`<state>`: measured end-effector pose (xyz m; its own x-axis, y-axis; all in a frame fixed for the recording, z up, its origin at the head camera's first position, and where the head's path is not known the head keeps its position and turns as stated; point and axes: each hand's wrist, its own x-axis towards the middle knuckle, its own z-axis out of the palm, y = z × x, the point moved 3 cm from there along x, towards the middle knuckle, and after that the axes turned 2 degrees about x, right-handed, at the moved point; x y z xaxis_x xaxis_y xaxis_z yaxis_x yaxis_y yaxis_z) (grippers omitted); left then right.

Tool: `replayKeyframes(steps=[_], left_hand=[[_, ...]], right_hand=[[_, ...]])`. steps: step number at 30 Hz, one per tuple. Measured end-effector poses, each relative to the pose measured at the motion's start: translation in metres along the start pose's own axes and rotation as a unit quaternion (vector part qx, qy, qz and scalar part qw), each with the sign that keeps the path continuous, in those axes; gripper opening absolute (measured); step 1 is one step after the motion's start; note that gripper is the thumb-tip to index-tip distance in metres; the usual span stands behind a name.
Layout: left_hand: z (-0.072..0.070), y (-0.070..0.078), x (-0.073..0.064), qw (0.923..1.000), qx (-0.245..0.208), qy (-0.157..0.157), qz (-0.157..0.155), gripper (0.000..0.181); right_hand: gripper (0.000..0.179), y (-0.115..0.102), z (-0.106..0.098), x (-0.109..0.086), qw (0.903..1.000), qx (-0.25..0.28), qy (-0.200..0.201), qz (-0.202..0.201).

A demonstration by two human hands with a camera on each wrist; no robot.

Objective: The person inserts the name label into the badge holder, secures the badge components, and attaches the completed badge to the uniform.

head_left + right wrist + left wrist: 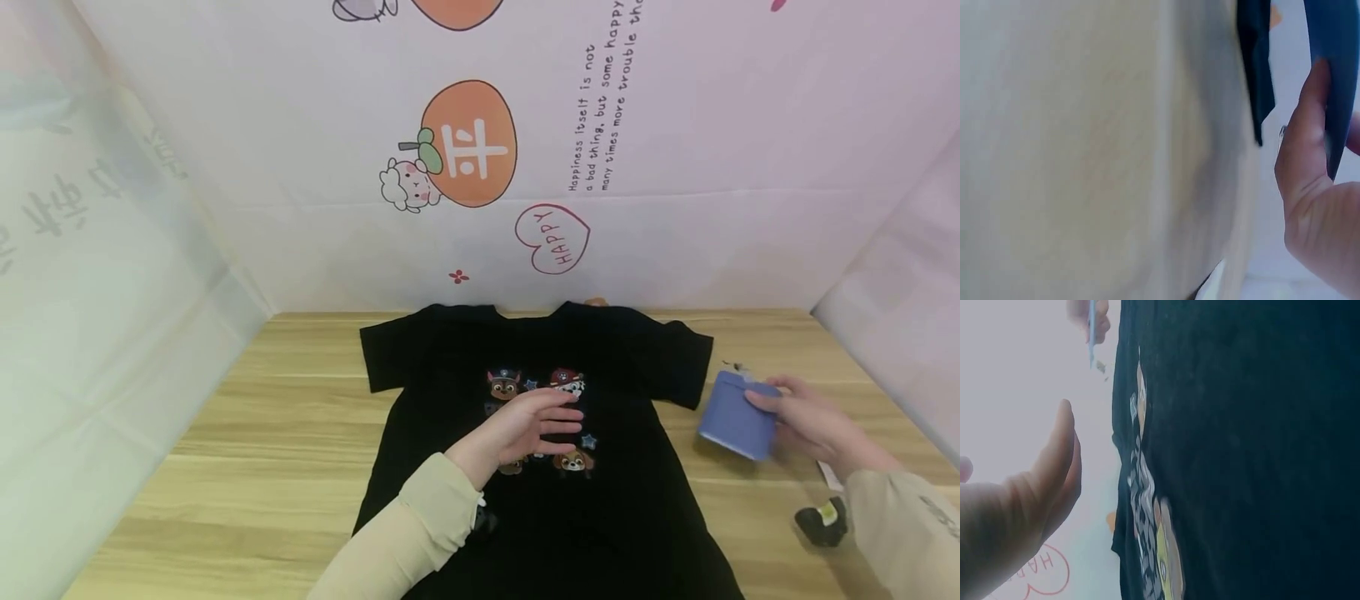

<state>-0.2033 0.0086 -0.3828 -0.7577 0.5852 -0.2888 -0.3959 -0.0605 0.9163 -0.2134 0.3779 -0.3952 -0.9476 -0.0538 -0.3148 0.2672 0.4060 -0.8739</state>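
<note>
A black short-sleeved T-shirt (540, 517) with cartoon dog prints lies spread on the wooden table, its neckline at the back. Over its printed chest is my left hand (528, 425), fingers extended and apart from each other, holding nothing. In the left wrist view, that hand (1041, 487) appears beside the dark fabric. To the right of the shirt, my right hand (813, 421) pinches a flat blue rectangular case (738, 417) by its right edge, thumb on the near face. The right wrist view shows the thumb lying along the case (1338, 75), above the table.
A small black item with a yellow label (822, 522) lies near the right sleeve cuff. A white tag-like piece (831, 475) shows partly beside my right wrist. Small dark bits (733, 365) appear just behind the case. Printed white cloth (337, 217) hangs behind the table (247, 467) and along its sides.
</note>
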Motion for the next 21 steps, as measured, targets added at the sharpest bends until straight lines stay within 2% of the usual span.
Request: replayKeyframes(steps=[5,8,11,13,15,21], left_hand=[[0.006,-0.001,0.006,1.0,-0.001,0.002,0.005,0.049],[0.009,-0.001,0.008,1.0,-0.001,0.002,0.005,0.05],[0.011,0.0,0.009,1.0,-0.001,0.001,0.003,0.051],[0.012,0.0,0.01,1.0,-0.002,0.002,0.002,0.051],[0.013,0.001,0.01,1.0,-0.003,0.002,0.003,0.051],[0.014,0.002,0.012,0.9999,-0.007,0.006,0.011,0.044]], right_hand=[[0.04,-0.018,0.012,0.005,0.9951,0.09,0.009,-0.039],[0.035,-0.03,0.021,0.006,0.9879,0.145,0.01,-0.053],[0.031,-0.041,0.031,0.005,0.9762,0.209,0.004,-0.058],[0.029,-0.048,0.039,0.005,0.9708,0.232,0.001,-0.062],[0.028,-0.055,0.047,0.004,0.9666,0.249,0.001,-0.061],[0.029,-0.075,0.071,0.005,0.9695,0.237,0.002,-0.063]])
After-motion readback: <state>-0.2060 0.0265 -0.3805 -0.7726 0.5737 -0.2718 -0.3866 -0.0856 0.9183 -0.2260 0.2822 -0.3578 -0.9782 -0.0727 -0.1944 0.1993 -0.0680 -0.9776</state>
